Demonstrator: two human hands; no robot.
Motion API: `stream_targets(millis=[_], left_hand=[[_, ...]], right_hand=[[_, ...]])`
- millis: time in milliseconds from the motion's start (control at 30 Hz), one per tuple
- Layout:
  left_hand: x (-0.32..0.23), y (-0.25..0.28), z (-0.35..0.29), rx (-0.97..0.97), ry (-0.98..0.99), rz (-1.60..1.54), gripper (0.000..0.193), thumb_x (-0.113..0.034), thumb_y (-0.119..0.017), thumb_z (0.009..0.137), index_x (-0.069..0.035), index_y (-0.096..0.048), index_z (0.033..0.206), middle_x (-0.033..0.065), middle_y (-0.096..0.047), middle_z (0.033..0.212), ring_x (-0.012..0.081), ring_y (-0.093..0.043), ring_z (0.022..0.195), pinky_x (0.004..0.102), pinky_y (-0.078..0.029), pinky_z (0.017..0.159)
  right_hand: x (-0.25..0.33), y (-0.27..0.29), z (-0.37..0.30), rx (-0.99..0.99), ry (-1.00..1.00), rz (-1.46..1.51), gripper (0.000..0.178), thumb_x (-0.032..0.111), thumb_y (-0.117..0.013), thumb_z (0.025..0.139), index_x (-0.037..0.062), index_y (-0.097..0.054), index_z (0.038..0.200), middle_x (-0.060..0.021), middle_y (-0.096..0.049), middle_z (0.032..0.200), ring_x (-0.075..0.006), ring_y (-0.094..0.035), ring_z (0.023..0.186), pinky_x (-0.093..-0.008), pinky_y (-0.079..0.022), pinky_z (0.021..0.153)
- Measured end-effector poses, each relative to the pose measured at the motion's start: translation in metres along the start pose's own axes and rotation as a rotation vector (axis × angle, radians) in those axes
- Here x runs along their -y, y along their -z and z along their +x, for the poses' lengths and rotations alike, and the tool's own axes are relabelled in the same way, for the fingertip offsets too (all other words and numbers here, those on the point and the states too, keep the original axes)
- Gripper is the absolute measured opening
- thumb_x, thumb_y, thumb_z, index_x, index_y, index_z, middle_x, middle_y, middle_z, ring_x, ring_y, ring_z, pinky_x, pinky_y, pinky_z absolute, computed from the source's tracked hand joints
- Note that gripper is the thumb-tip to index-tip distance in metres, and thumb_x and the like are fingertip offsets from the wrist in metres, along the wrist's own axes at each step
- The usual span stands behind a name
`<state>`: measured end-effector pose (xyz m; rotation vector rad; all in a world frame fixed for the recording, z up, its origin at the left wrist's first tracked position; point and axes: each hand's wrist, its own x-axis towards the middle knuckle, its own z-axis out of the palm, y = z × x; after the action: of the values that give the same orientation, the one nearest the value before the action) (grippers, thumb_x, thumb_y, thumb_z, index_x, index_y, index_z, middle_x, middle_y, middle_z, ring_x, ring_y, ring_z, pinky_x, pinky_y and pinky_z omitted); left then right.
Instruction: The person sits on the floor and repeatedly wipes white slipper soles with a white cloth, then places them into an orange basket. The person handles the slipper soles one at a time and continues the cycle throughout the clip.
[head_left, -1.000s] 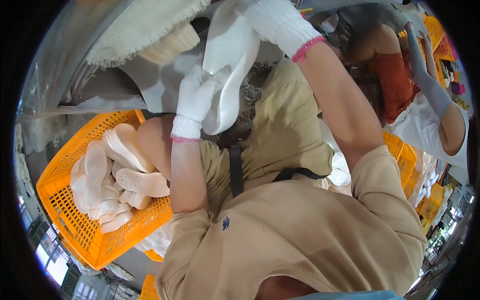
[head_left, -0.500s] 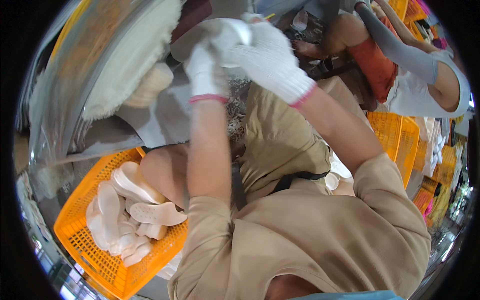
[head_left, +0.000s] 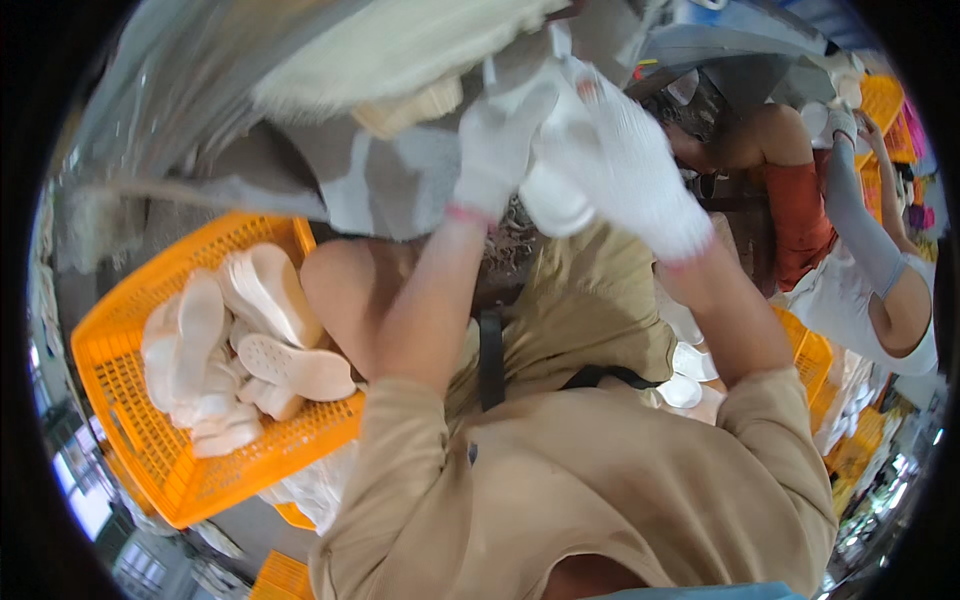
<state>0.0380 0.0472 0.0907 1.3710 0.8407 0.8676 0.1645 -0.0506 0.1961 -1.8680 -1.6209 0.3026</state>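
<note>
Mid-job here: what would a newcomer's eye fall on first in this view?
Probably the big orange basket at left, with pale, sole-shaped pieces heaped inside. Next, at upper centre, the white-gloved left hand and right hand around a blurred white piece. Then, at far right, a co-worker's red-orange shorts.

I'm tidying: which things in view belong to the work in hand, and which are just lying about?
Likely in the work:
white sole-shaped piece in left hand and right hand
similar pieces in the orange basket
fuzzy off-white pad, perhaps

Likely lying about:
pale shreds
orange crate at right
</note>
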Motion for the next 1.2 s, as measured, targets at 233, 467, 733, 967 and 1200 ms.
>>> stream_targets(millis=[233,467,733,967,1200], left_hand=[[-0.002,0.015,-0.036,0.321,0.432,-0.799,0.049,-0.026,-0.070,0.097,0.008,-0.061,0.130,0.0199,-0.068,0.127,0.0320,-0.068,0.114,0.0478,-0.059,0.096],[-0.011,0.063,-0.036,0.049,0.172,-1.033,0.059,-0.050,-0.047,0.105,0.001,-0.057,0.134,0.0207,-0.066,0.121,0.0366,-0.065,0.111,0.0499,-0.053,0.101],[0.042,0.065,-0.020,0.368,0.298,-1.127,0.037,-0.025,-0.052,0.105,0.004,-0.061,0.125,0.0176,-0.072,0.109,0.0301,-0.073,0.099,0.0424,-0.060,0.088],[0.037,0.058,-0.026,-0.134,-0.187,0.294,0.035,-0.027,-0.059,0.100,0.000,-0.067,0.121,0.0184,-0.072,0.112,0.0282,-0.071,0.103,0.0372,-0.056,0.090],[0.034,0.063,-0.037,-0.196,-0.144,-0.174,0.033,-0.032,-0.062,0.099,-0.004,-0.068,0.114,0.0142,-0.073,0.103,0.0315,-0.073,0.094,0.0441,-0.060,0.084]], right_hand=[[-0.001,-0.001,-0.055,0.118,0.529,-0.465,0.034,0.019,-0.064,0.086,0.0148,-0.073,0.119,-0.0055,-0.071,0.118,-0.0234,-0.066,0.114,-0.0432,-0.050,0.098],[0.060,-0.069,-0.063,-0.014,0.356,-0.310,0.023,0.023,-0.068,0.089,0.0133,-0.072,0.110,-0.0066,-0.074,0.095,-0.0270,-0.073,0.078,-0.0397,-0.058,0.063],[0.070,-0.075,-0.029,-0.218,0.285,-0.254,0.022,0.036,-0.067,0.095,0.0176,-0.075,0.085,-0.0107,-0.068,0.066,-0.0305,-0.069,0.059,-0.0406,-0.055,0.055],[0.074,-0.089,-0.007,-0.021,-0.005,-0.162,0.036,0.040,-0.072,0.094,0.0045,-0.075,0.097,-0.0181,-0.070,0.075,-0.0390,-0.069,0.069,-0.0432,-0.055,0.061],[0.082,-0.087,-0.002,-0.034,-0.009,0.115,0.046,0.048,-0.071,0.091,0.0027,-0.075,0.097,-0.0204,-0.071,0.077,-0.0362,-0.072,0.073,-0.0415,-0.056,0.065]])
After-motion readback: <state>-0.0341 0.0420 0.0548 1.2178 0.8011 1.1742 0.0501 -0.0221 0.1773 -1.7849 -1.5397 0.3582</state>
